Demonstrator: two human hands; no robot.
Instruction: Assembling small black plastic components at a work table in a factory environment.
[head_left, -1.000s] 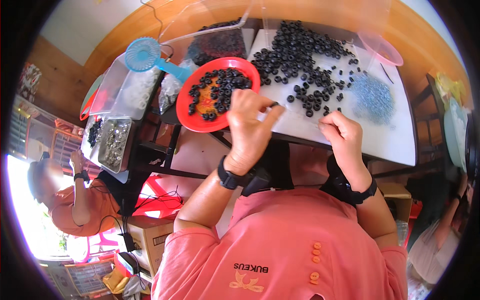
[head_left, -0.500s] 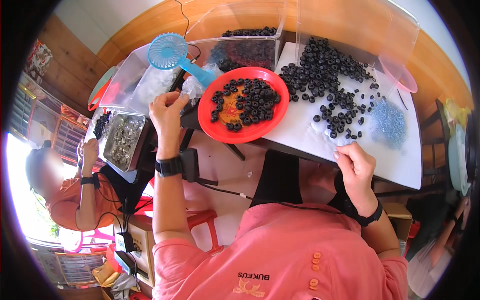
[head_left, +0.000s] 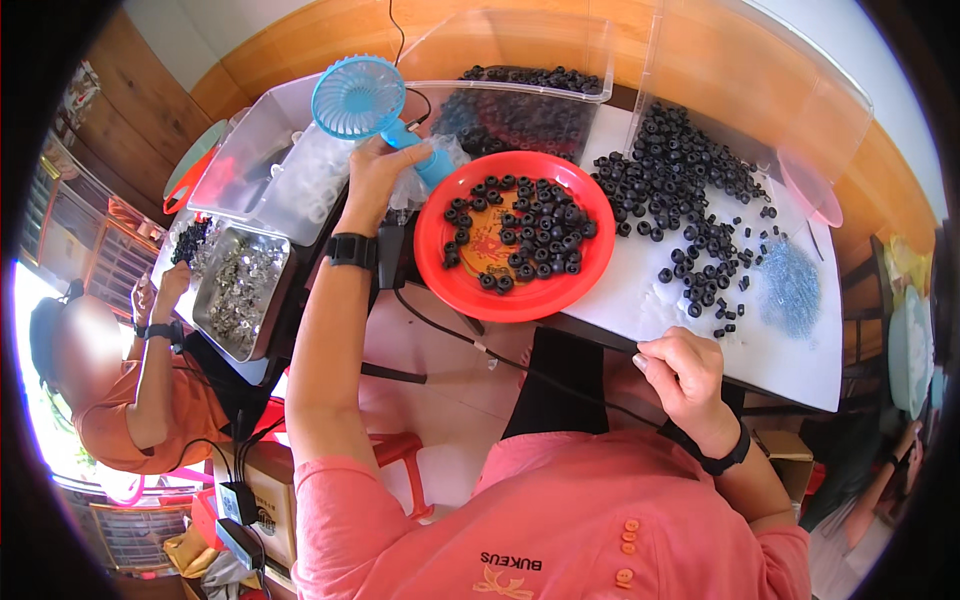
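My left hand is at the blue handheld fan, its thumb across the handle and its fingers partly hidden behind it. A crumpled clear plastic bag lies beside this hand. My right hand is over the table's front edge with fingers curled and thumb and forefinger pinched; whatever is between them is too small to make out. Between my hands sits a red plate holding many black beads. Loose black beads are heaped on the white tabletop, right of the plate.
Small bluish clear beads lie at the right. Behind stand a clear bin of black parts and an upright clear panel. Left are a metal tray of shiny pieces and a co-worker. A cable crosses before me.
My left hand has moved from the plastic bag up to the fan's handle. My right hand has drawn back from the loose beads toward the table's front edge. The view has shifted slightly.
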